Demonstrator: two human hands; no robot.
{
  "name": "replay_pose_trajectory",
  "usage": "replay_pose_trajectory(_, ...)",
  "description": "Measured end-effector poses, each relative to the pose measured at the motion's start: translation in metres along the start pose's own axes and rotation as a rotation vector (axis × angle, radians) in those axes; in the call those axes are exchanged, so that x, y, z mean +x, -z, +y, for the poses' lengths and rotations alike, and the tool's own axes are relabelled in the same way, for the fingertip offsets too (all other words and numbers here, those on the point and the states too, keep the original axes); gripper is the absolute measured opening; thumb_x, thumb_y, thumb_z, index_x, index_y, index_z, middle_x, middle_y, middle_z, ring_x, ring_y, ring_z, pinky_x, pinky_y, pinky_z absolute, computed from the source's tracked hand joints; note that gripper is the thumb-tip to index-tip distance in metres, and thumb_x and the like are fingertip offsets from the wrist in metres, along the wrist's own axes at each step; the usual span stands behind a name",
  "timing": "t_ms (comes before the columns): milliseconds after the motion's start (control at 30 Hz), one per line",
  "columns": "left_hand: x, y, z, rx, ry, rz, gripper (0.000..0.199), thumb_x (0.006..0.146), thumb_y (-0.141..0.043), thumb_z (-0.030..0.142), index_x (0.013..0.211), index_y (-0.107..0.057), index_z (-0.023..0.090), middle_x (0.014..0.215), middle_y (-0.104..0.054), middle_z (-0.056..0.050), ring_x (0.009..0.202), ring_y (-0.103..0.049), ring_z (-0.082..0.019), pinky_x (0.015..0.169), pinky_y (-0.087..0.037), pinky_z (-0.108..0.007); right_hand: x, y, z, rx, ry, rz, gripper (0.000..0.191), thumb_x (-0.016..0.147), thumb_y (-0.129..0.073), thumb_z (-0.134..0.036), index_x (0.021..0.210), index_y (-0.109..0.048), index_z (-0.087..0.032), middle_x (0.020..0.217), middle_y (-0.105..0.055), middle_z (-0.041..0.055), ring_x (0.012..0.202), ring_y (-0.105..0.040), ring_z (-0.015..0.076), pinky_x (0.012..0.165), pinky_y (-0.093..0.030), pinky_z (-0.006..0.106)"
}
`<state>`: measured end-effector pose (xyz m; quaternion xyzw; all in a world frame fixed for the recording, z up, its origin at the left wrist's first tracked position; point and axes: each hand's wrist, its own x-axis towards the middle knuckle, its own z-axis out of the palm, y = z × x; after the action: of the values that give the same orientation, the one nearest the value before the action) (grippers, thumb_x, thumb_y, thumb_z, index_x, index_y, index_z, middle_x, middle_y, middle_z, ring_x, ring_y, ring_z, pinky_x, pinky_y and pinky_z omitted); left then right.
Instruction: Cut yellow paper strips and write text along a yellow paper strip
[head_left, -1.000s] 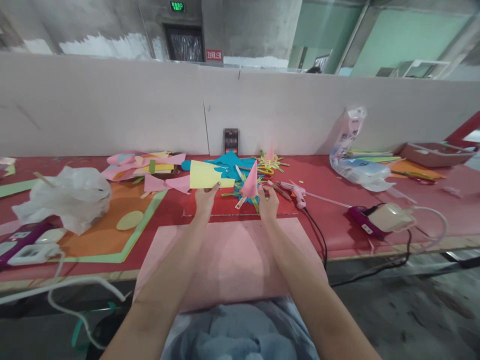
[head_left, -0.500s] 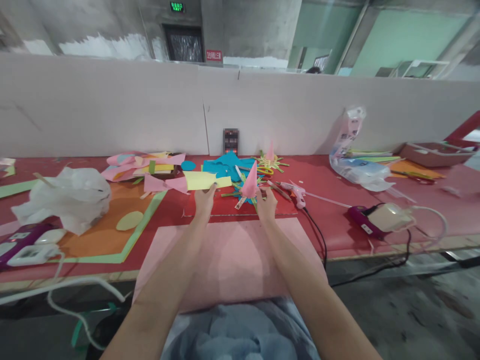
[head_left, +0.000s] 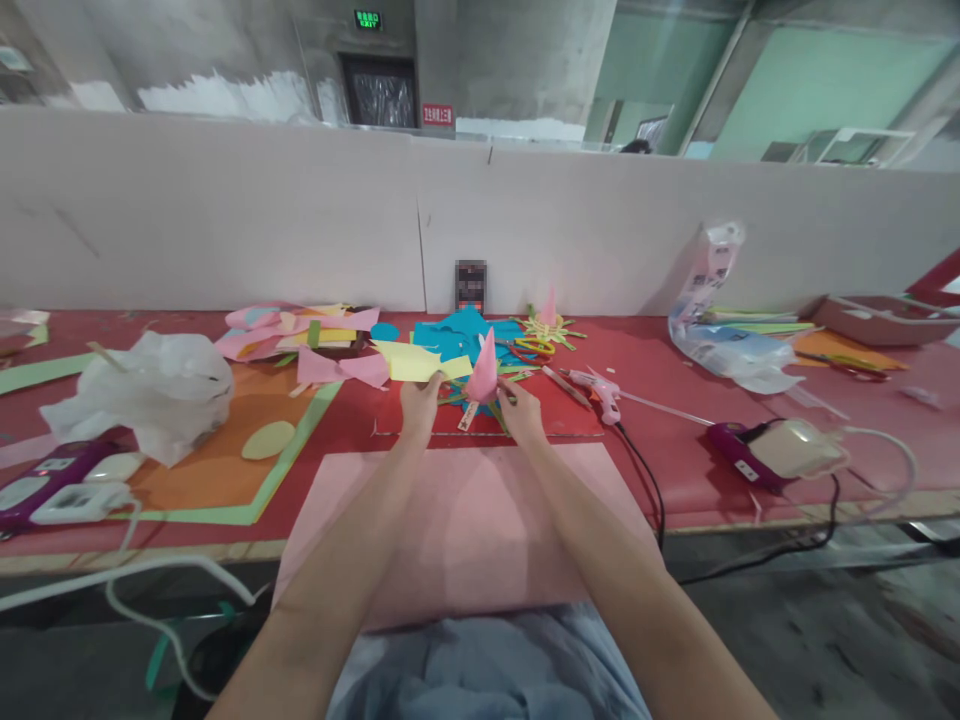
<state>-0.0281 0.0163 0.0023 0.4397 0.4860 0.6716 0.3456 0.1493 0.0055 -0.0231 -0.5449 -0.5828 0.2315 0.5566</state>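
Observation:
My left hand (head_left: 420,408) is closed, thumb on top, on the right part of a cut piece of yellow paper (head_left: 405,362). To its right stands a pink paper cone (head_left: 482,372) with green and patterned strips spreading from its base. My right hand (head_left: 523,410) pinches the base of this cone piece at its right side; the exact grip point is partly hidden by the fingers. The narrow end of the yellow paper reaches close to the cone. Both hands are above a red board (head_left: 397,418). Blue paper (head_left: 457,335) lies behind them.
A pink sheet (head_left: 465,520) lies in front. To the right are a pink glue gun (head_left: 604,392), scissors (head_left: 536,347) and a power strip (head_left: 742,455). A second cone piece (head_left: 551,318) stands behind. Leftward lie pink paper (head_left: 341,368) and a white plastic bag (head_left: 150,390).
The cone piece has moved left with my right hand, nearer the yellow paper, and has turned a little. The yellow paper in my left hand has tilted slightly. The whole view has shifted slightly.

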Motion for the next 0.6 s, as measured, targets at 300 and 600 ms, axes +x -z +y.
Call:
replay_pose_trajectory(300, -0.008, -0.006, 0.010, -0.206, 0.035, -0.067, 0.036, 0.071, -0.067, 0.046, 0.091, -0.063, 0.016, 0.073, -0.068, -0.003, 0.057, -0.061, -0.013, 0.052, -0.049, -0.025, -0.008, 0.008, -0.007, 0.003, 0.007, 0.052, 0.027, 0.076, -0.045, -0.019, 0.091, -0.068, -0.019, 0.095, -0.070, 0.0059, 0.088, -0.063, 0.0189, 0.084, -0.047, 0.032)
replay_pose_trajectory(600, -0.025, 0.002, 0.015, -0.465, 0.322, -0.704, 0.028, 0.066, -0.076, 0.038, 0.078, -0.066, 0.015, 0.076, -0.071, -0.005, 0.074, -0.066, -0.017, 0.073, -0.052, -0.029, -0.008, 0.010, -0.005, -0.011, -0.065, 0.089, 0.023, 0.070, -0.044, -0.021, 0.081, -0.064, -0.018, 0.086, -0.069, 0.0037, 0.082, -0.062, 0.0171, 0.079, -0.047, 0.029)
